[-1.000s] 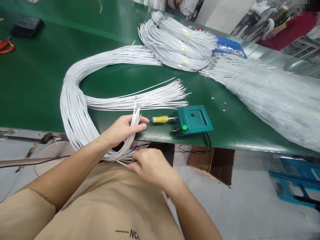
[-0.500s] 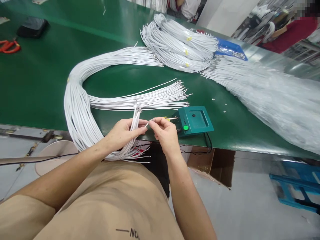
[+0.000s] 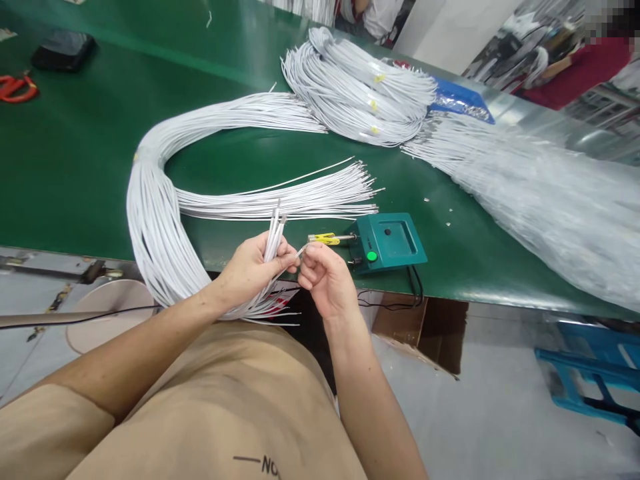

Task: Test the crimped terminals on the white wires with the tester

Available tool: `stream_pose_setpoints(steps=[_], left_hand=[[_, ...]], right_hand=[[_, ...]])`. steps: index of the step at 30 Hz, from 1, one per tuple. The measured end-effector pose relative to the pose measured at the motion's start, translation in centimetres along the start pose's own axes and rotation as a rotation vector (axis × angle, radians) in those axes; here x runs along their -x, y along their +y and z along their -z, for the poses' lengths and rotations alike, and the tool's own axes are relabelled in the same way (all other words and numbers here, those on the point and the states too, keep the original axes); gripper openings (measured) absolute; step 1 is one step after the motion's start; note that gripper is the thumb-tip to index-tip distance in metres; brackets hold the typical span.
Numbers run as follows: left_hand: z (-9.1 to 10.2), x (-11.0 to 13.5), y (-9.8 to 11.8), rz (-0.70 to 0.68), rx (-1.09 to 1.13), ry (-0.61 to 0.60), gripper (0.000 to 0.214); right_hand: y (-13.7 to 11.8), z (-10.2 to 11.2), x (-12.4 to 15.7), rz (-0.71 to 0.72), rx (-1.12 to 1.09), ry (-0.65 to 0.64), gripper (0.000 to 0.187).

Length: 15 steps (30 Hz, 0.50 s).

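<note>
My left hand (image 3: 260, 267) is closed around a small bunch of white wires (image 3: 275, 239), whose ends stick up above the fingers. Between its thumb and finger one wire points to the right. The fingertips of my right hand (image 3: 325, 273) pinch the end of that wire; what exactly lies between them is too small to make out. Just beyond my right hand is a small green machine (image 3: 393, 240) with a green button and a yellow-marked metal probe (image 3: 325, 239) on its left side. A large curved bundle of white wires (image 3: 160, 193) lies on the table to the left.
Coiled white wires (image 3: 350, 93) lie at the back by a blue tray (image 3: 463, 103). A plastic-covered wire bundle (image 3: 545, 193) spreads along the right. Orange-handled scissors (image 3: 19, 87) and a black object (image 3: 64, 52) are far left. A cardboard box (image 3: 420, 330) stands below the table edge.
My right hand has turned and dropped slightly, uncovering the yellow-marked probe. The left hand's fingers have curled more and the bunch has shifted a little to the right.
</note>
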<state>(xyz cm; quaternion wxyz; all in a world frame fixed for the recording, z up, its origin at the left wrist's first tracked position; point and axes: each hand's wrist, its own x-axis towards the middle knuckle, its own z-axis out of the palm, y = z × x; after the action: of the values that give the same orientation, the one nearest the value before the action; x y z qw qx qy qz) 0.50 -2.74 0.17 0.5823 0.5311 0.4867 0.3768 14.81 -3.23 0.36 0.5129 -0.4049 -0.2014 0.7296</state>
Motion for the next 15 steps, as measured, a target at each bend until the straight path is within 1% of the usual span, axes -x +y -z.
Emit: stream_pose_setpoints(steps=[2, 5, 7, 12, 15], left_hand=[[-0.07, 0.17, 0.03, 0.004, -0.005, -0.018, 0.02], [-0.26, 0.37, 0.12, 0.006, -0.004, -0.031, 0.019], [-0.35, 0.45, 0.22, 0.015, -0.004, -0.028, 0.02], [-0.25, 0.46, 0.47, 0.001, -0.03, -0.028, 0.023], [-0.22, 0.39, 0.54, -0.002, 0.006, -0.038, 0.023]], right_hand=[[-0.46, -0.12, -0.06, -0.018, 0.026, -0.022, 0.014], [-0.96, -0.29, -0.35, -0.046, 0.106, -0.044, 0.027], [-1.05, -0.3, -0.57, -0.081, 0.146, -0.066, 0.027], [-0.91, 0.14, -0.63, -0.181, 0.081, -0.092, 0.029], [-0.75, 0.5, -0.35, -0.17, 0.046, -0.081, 0.027]])
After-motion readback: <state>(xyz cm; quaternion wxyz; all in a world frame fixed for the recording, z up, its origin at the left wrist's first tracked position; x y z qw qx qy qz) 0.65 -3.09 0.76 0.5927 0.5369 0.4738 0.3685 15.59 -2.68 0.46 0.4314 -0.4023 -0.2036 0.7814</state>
